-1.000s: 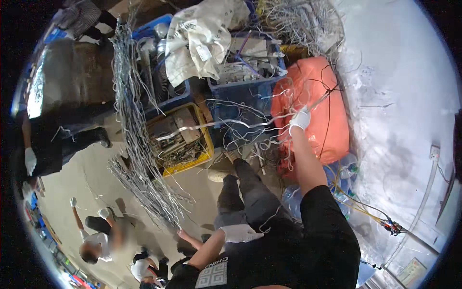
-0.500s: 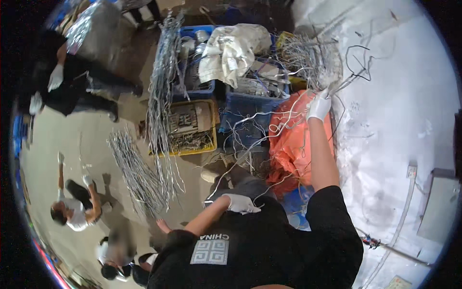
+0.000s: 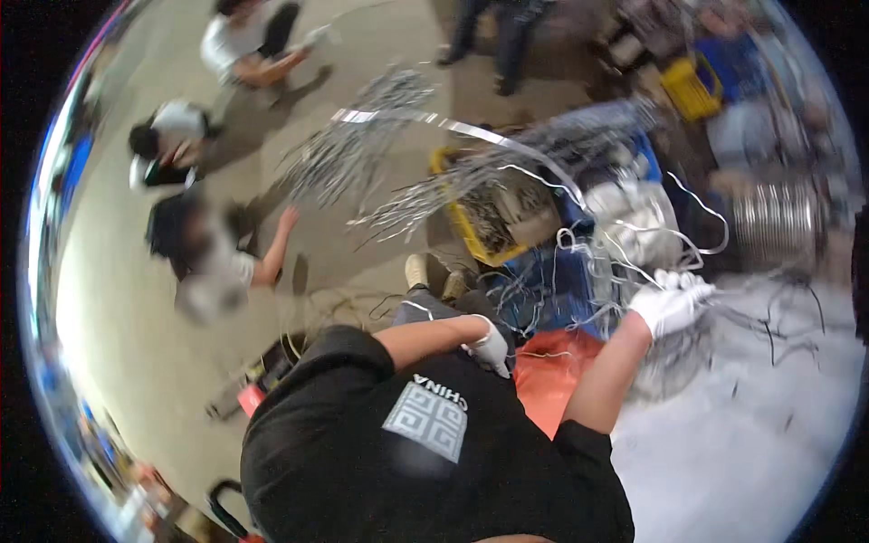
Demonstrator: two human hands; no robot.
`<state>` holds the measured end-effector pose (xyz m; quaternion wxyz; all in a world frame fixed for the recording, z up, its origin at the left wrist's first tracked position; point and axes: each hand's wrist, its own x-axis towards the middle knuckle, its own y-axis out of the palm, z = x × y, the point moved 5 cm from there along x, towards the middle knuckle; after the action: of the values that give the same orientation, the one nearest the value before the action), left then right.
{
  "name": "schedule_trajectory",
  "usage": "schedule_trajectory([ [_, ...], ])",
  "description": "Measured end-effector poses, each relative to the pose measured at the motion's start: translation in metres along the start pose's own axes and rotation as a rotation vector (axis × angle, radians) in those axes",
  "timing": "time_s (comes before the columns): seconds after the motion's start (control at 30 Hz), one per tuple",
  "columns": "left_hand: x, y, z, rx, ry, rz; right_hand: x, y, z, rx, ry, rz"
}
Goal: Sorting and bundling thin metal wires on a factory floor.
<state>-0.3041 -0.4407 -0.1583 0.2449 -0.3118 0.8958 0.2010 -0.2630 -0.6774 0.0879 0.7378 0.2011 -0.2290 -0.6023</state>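
While the right hand (image 3: 672, 303), in a white glove, is curled closed around several wires (image 3: 725, 231), the left hand (image 3: 491, 346), also gloved, lies bent near the lap. One pale wire shows on either side of the left hand, but whether its fingers grip it cannot be told. From the right hand the held wires spread both ways: bright, wavy ends reach toward a white sack (image 3: 634, 222), and thinner, dark ones trail over the white surface (image 3: 751, 434) on the right.

A red bag (image 3: 552, 371) lies between the two forearms, just beside the right one. Ahead of the feet, more wires tangle over a blue crate (image 3: 566, 281). A yellow crate (image 3: 471, 244) sits next to it, with a long grey bundle (image 3: 525, 154) lying across. Another bundle (image 3: 362, 136) rests on the floor (image 3: 118, 299), farther left. A shiny strip (image 3: 493, 136) arches above both bundles in the view. Three co-workers are low down on the left, one with an arm stretched out. Much of the scene is blurred.
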Motion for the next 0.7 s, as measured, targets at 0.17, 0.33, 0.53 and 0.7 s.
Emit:
schedule_trajectory([
  [0.17, -0.005, -0.007, -0.008, -0.136, -0.016, -0.099, -0.054, 0.096, -0.006, -0.13, 0.036, 0.116],
  [0.33, -0.029, -0.016, -0.008, -0.196, 0.013, -0.227, -0.079, 0.173, -0.019, -0.014, 0.064, 0.376],
  [0.53, -0.046, -0.019, 0.003, -0.326, 0.073, -0.436, -0.119, 0.243, -0.061, 0.026, 0.058, 0.554],
  [0.7, -0.076, -0.013, 0.022, -0.427, 0.09, -0.589, -0.177, 0.269, -0.118, -0.008, 0.14, 0.645],
])
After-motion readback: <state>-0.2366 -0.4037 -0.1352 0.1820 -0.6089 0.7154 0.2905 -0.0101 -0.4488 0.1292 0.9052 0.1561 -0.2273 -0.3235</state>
